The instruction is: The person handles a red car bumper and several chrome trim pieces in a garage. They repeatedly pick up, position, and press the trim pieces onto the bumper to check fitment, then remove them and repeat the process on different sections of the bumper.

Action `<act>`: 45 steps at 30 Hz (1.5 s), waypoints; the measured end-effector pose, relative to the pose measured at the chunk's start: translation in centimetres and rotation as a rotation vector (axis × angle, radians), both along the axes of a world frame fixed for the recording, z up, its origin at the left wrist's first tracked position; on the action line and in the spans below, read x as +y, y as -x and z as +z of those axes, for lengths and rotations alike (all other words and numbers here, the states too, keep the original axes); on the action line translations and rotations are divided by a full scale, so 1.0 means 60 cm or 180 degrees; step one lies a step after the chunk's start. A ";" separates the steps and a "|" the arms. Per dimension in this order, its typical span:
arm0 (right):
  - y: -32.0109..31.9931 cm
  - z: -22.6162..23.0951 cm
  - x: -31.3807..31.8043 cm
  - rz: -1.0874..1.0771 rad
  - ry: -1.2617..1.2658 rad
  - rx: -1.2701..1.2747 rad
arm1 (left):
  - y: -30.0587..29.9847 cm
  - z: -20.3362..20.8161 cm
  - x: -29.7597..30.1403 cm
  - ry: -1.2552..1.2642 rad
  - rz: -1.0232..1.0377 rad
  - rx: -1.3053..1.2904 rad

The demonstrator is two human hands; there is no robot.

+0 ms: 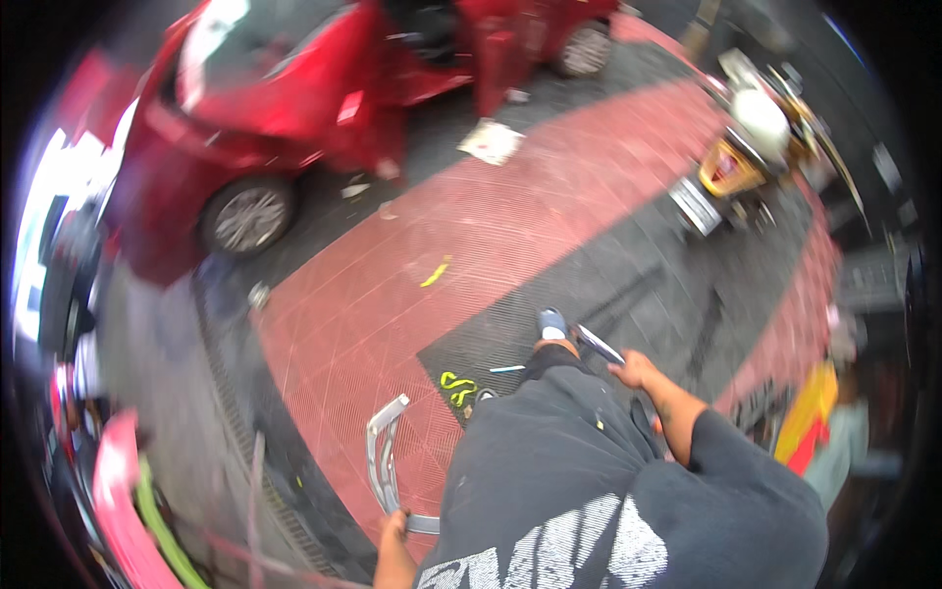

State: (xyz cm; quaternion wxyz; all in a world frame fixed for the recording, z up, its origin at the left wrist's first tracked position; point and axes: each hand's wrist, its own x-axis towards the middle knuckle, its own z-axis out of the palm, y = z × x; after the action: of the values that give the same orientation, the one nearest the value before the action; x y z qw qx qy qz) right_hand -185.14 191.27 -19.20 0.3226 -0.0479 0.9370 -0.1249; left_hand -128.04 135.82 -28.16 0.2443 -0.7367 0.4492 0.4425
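Note:
At the lower left, my left hand [394,525] is closed around a silver-grey curved frame-like piece [389,412], which bends up and away from the fingers. Its exact kind is unclear. On the other side, my right hand [636,369] grips the near end of a slim dark piece with a pale edge [599,344]. That piece points toward my shoe [552,323]; blur hides what it is.
A red car [285,108] with an open door stands ahead on the left. Yellow-green strips [457,388] and a white sheet [491,142] lie on the red and grey tiled floor [363,304]. A cluttered yellow cart-like machine [731,169] stands at right; a pink curved panel [120,491] is at left.

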 end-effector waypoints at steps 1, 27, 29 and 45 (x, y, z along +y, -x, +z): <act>-0.023 0.031 -0.013 -0.0201 0.0074 0.0010 | -0.010 -0.002 -0.030 -0.0307 -0.0172 0.0234; -0.294 0.219 0.102 -0.1929 -0.0381 0.0019 | 0.192 0.048 -0.298 0.0598 -0.2320 -0.0573; -0.295 0.226 0.105 -0.1904 -0.0432 -0.0060 | 0.174 0.049 -0.274 0.0217 -0.2236 -0.0540; -0.201 0.219 -0.115 -0.1357 -0.0258 -0.0483 | 0.101 0.070 -0.172 -0.0213 -0.1438 -0.0096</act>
State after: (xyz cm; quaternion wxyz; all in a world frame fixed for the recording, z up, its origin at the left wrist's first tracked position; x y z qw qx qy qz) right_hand -173.09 184.35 -6.07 0.3601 0.1737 0.9033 -0.1556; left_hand -134.12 125.52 -23.97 0.3682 -0.6155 0.5841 0.3801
